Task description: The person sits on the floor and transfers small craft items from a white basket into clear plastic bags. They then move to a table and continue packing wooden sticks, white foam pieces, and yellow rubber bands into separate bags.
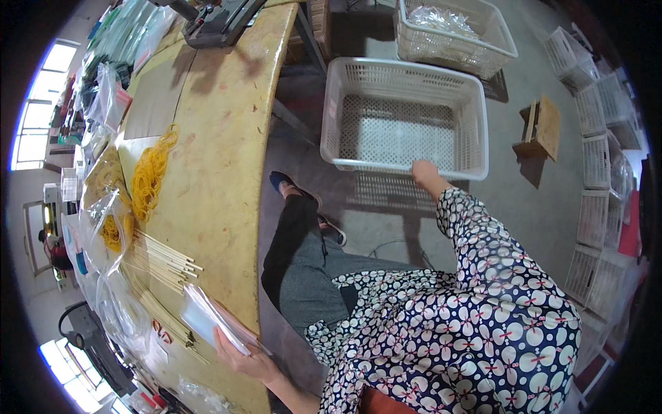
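My right hand (426, 174) grips the near rim of a white plastic crate (406, 168), which is tilted, with its perforated bottom showing. My left hand (245, 359) is closed around a stack of clear plastic sleeves (207, 315) at the edge of the yellowish worktable (222, 171). Thin pale sticks (165, 259) lie just beyond the sleeves, with more sticks (160, 305) beside them. Red-handled scissors (162, 332) lie near these. Yellow rubber bands (150, 181) are heaped on the table, and a clear bag (109, 227) holds more.
Another white crate (455, 49) with clear plastic packets stands behind the first. A small wooden stool (547, 129) is on the floor. Stacked crates (595, 160) line the right side. A grey metal device (222, 26) and a cardboard sheet (155, 103) are on the table.
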Available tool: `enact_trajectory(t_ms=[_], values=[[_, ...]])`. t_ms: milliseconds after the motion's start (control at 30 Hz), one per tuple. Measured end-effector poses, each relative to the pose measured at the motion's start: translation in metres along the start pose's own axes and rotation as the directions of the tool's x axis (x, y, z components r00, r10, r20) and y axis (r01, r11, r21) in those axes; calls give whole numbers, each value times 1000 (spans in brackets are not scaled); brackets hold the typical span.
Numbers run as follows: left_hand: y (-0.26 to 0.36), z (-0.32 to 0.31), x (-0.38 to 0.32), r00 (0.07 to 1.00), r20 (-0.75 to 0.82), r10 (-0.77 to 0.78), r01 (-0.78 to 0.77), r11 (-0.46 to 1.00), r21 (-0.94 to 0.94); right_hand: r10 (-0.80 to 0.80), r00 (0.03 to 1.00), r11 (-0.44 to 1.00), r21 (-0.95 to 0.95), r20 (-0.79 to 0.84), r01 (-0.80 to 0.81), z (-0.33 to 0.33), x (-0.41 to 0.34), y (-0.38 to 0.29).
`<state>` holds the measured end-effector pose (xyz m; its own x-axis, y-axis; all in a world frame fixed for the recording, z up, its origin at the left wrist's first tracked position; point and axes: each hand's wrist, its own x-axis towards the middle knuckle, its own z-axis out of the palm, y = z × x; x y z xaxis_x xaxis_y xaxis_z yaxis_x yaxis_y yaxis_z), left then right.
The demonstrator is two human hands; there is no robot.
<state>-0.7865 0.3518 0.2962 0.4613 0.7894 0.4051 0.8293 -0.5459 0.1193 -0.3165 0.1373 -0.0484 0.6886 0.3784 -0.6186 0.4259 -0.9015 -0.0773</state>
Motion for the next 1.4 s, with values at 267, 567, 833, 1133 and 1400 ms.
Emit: enact_trajectory(t_ms=[267, 567, 833, 1133, 1400], values=[[-4, -3, -2, 1000, 11, -12, 12, 1000, 3, -161, 987, 987, -2, -28, 161, 54, -77, -25], [-45, 1, -10, 987, -93, -134, 128, 989, -68, -316, 947, 949, 38, 60, 314, 73, -121, -80], [-60, 12, -24, 910, -95, -403, 325, 837, -441, -680, 687, 424, 627, -256, 654, -35, -197, -207], [-49, -4, -17, 622, 28, -783, 127, 65, -990, -892, -260, -212, -164, -370, 963, -126, -384, -347], [-84, -28, -74, 582, -75, -810, 293, 295, -909, -969, -234, -179, -430, -77, 885, -103, -380, -364]])
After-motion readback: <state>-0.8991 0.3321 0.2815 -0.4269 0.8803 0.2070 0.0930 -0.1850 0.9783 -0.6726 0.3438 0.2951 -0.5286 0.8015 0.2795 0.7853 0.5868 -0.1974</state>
